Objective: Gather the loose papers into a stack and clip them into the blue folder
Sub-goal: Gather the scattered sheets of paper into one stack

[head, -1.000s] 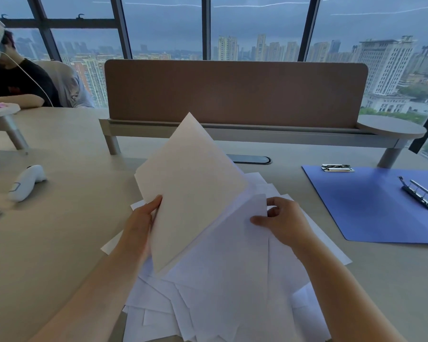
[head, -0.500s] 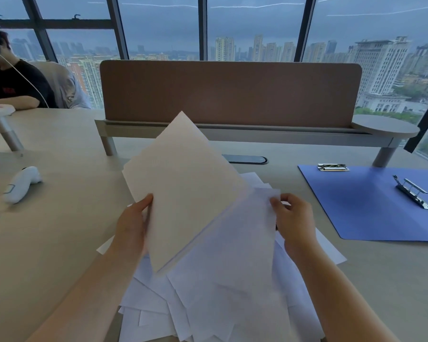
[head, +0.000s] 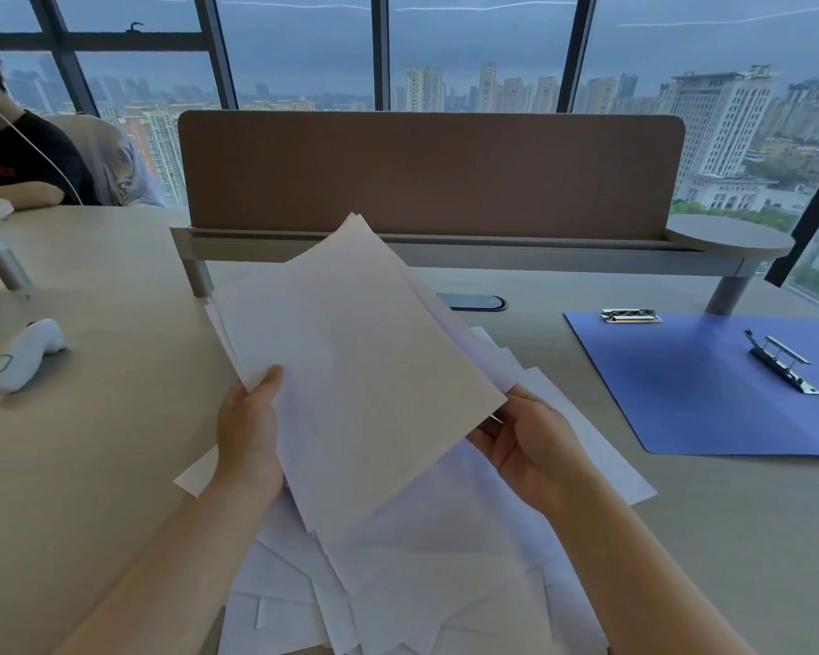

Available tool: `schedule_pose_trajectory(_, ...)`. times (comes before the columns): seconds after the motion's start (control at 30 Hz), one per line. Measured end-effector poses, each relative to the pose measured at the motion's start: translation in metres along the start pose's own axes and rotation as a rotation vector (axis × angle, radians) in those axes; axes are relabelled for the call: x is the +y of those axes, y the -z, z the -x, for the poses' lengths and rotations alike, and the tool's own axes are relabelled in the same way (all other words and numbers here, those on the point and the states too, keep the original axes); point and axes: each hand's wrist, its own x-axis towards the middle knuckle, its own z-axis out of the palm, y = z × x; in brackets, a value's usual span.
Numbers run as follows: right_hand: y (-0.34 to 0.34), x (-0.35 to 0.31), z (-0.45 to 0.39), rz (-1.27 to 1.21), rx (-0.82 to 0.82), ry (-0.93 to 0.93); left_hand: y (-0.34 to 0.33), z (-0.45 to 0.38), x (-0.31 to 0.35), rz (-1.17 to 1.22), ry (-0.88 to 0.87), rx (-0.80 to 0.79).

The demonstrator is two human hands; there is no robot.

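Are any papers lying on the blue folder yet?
No. The blue folder lies open and bare at the right, while the left hand and right hand hold a stack of papers apart from it.

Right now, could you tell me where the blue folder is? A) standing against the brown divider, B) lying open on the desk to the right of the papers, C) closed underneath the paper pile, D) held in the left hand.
B: the blue folder lies flat and open on the desk, right of the loose papers, with its metal clip exposed and no sheets in it.
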Motion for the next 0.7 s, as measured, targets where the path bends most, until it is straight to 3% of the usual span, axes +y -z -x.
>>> schedule_pose_trajectory(0.13, -0.002, 0.001, 0.003, -0.088, -0.023, -0.038, 0.000, -0.001, -0.002, 0.060, 0.061, -0.103)
schedule_pose_trajectory(0.23, -0.002, 0.002, 0.003, -0.015, -0.067, -0.062, 0.001, -0.002, -0.003, 0.052, 0.073, -0.165)
schedule_pose_trajectory(0.33, 0.000, 0.004, 0.002, 0.343, -0.014, 0.026, 0.001, -0.002, -0.006, -0.073, -0.013, -0.115)
schedule_pose_trajectory(0.43, 0.009, 0.002, -0.005, 0.877, 0.245, 0.281, 0.005, -0.007, -0.006, -0.227, -0.042, -0.060)
schedule_pose_trajectory(0.5, 0.012, -0.001, -0.006, 1.005, 0.378, 0.318, 0.013, -0.017, -0.004, -0.314, 0.041, -0.056)
schedule_pose_trajectory(0.63, 0.014, -0.005, -0.007, 0.951, 0.388, 0.203, 0.022, -0.025, -0.007, -0.405, 0.215, -0.192)
schedule_pose_trajectory(0.7, 0.011, -0.006, -0.006, 0.803, 0.375, 0.150, 0.023, -0.022, -0.007, -0.379, 0.252, -0.210)
